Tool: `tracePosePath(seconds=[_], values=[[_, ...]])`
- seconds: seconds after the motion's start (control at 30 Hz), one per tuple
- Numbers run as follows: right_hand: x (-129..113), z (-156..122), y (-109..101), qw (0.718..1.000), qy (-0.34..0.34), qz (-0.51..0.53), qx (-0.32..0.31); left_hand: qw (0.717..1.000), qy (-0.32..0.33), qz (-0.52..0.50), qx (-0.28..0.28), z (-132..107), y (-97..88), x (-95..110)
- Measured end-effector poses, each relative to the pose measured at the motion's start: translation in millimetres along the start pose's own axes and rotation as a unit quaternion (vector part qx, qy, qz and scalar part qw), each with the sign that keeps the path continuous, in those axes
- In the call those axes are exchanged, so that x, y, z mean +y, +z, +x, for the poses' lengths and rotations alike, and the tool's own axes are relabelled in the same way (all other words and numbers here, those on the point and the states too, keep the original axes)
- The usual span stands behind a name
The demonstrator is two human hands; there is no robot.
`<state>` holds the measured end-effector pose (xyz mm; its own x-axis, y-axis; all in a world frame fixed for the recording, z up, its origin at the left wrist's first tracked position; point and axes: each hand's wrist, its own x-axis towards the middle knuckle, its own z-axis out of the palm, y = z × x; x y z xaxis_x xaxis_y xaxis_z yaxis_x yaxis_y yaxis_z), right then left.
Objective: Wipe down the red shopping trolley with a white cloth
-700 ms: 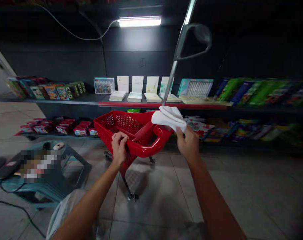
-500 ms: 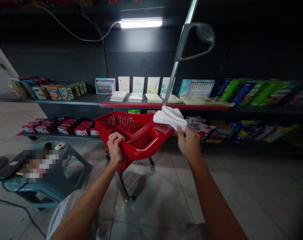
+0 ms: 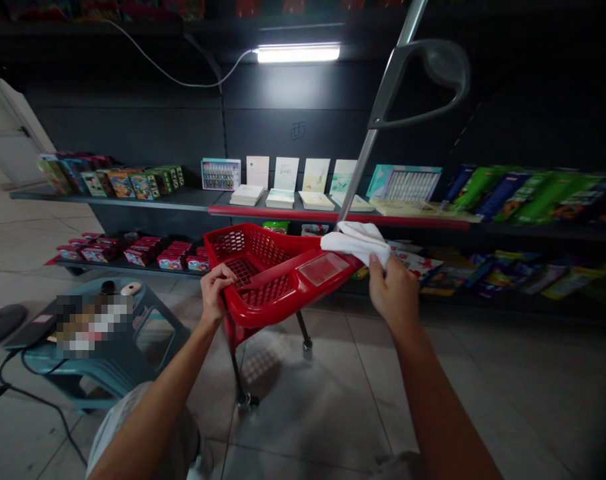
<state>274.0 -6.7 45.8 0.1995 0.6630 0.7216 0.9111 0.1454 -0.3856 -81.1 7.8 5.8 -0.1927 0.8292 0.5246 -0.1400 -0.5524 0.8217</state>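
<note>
A red wheeled shopping basket [image 3: 283,313] stands on thin legs with castors, turned and tilted in front of me. Its left rim is gripped by my left hand [image 3: 215,291], fingers curled over the edge. In my right hand [image 3: 395,290] is a white cloth [image 3: 357,241], pinched and bunched at the basket's right end, by the foot of the metal pole. The long metal pole [image 3: 359,175] rises from there and carries a grey loop handle [image 3: 423,83]. A framed label panel [image 3: 325,268] shows on the red top beside the cloth.
Behind the basket, a dark shelf [image 3: 177,198] holds booklets [image 3: 285,175], boxes and bright packets. Red boxes [image 3: 143,248] line the lower shelf. A blue-grey plastic stool [image 3: 153,300] at left bears blurred items and a black cable [image 3: 47,400]. A tube light [image 3: 299,53] glows above.
The basket has turned and tilted, so its label panel shows more fully. My left hand has shifted left along with its rim. The cloth stays in my right hand near the pole's foot.
</note>
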Motion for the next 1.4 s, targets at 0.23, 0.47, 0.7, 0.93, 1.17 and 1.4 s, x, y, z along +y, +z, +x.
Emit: tracePosePath(seconds=[0.23,0.47,0.7,0.93,1.17,1.4], values=[[-39,2,-12,0.996,0.007,-0.077,-0.049,1.000,0.000,0.004,-0.023,2,-15.8,9],[-80,35,-21,0.951,0.072,-0.181,-0.241,1.000,0.001,0.009,-0.026,2,-16.1,10],[-128,70,7,0.869,-0.007,-0.164,-0.467,1.000,0.004,0.002,-0.030,3,-11.6,6],[-158,48,2,0.866,-0.184,-0.085,-0.458,0.999,0.008,0.003,-0.038,4,-17.9,8],[-156,20,-23,0.875,-0.242,0.089,-0.410,0.998,0.008,0.018,-0.057,15,-31.9,9],[-121,-1,-46,0.879,-0.310,0.220,-0.288,0.993,0.034,0.078,-0.078,29,-50.8,10]])
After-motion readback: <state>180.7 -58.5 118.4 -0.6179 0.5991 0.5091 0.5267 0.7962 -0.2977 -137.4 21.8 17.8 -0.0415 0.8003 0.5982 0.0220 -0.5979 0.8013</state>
